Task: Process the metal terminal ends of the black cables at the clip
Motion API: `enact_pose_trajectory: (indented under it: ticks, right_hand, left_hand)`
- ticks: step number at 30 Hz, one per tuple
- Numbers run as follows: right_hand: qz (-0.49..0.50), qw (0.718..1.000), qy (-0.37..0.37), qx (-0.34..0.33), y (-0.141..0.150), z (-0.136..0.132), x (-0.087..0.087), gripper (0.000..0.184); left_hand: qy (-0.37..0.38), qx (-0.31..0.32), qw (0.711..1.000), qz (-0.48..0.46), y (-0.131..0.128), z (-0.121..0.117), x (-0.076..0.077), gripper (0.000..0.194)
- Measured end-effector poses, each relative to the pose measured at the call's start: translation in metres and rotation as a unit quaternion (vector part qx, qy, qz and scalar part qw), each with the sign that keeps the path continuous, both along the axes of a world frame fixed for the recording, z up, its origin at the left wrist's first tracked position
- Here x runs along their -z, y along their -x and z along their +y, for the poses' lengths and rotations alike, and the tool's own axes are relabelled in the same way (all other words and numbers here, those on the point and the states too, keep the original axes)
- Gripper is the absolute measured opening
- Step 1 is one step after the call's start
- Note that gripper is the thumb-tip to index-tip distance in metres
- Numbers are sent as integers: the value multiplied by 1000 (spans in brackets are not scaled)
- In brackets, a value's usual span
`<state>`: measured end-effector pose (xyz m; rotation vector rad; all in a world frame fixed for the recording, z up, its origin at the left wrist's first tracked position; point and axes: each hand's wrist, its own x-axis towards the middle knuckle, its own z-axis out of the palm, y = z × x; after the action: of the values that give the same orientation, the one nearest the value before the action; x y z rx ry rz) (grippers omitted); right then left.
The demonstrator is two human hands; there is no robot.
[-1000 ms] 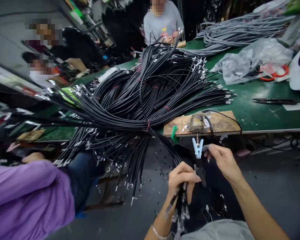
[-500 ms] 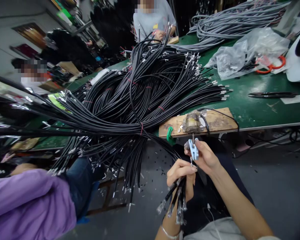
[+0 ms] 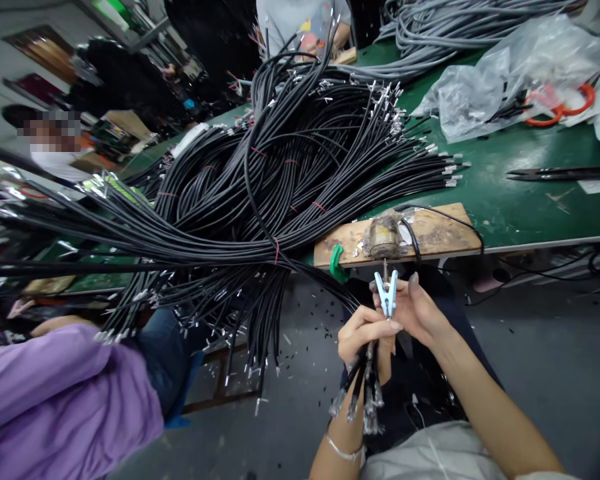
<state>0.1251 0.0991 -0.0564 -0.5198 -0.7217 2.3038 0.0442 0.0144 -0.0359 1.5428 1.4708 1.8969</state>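
My left hand [image 3: 363, 337] is closed around a bundle of black cables [image 3: 365, 383], whose frayed, stripped ends hang below the fist. Just above its fingertips is a light blue clothespin [image 3: 387, 297], its two legs spread apart at the top and meeting at the bottom. My right hand [image 3: 417, 310] is beside the clothespin, with the thumb lifted away and the fingers partly behind it. Directly above, the thin shaft of a small motor [image 3: 384, 237] points down between the clothespin's legs. What the clothespin's lower tip clips is too small to make out.
The motor sits on a wooden board [image 3: 440, 230] at the table edge, beside a green clamp [image 3: 338, 263]. A large heap of black cables [image 3: 280, 180] covers the left. Black tweezers [image 3: 563, 174], orange-handled scissors [image 3: 555, 117] and a plastic bag [image 3: 510, 80] lie right. A purple-sleeved person [image 3: 65, 400] sits left.
My right thumb has come off the clothespin, and the fingers have opened. The clothespin's legs now show spread toward the motor. My left hand has risen slightly with the cables. The view has tilted down slightly.
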Motion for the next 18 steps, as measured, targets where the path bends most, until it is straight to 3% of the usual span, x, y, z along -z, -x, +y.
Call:
enact_pose_trajectory:
  ticks: [4,9,13,18]
  right_hand:
    - [-20,999,-10,32,-23,-3,18,44]
    - [-126,988,-71,58,-53,-16,27,32]
    - [-196,966,-158,57,-62,-34,16,28]
    - [-189,951,-242,41,-62,-51,-9,22]
  left_hand:
    - [-23,0,1000,-12,-1,-1,4,12]
    - [-54,43,997,-30,4,-10,14,7]
    - [-49,62,996,-47,9,-18,20,21]
    - [-66,101,992,-48,14,-22,22,20]
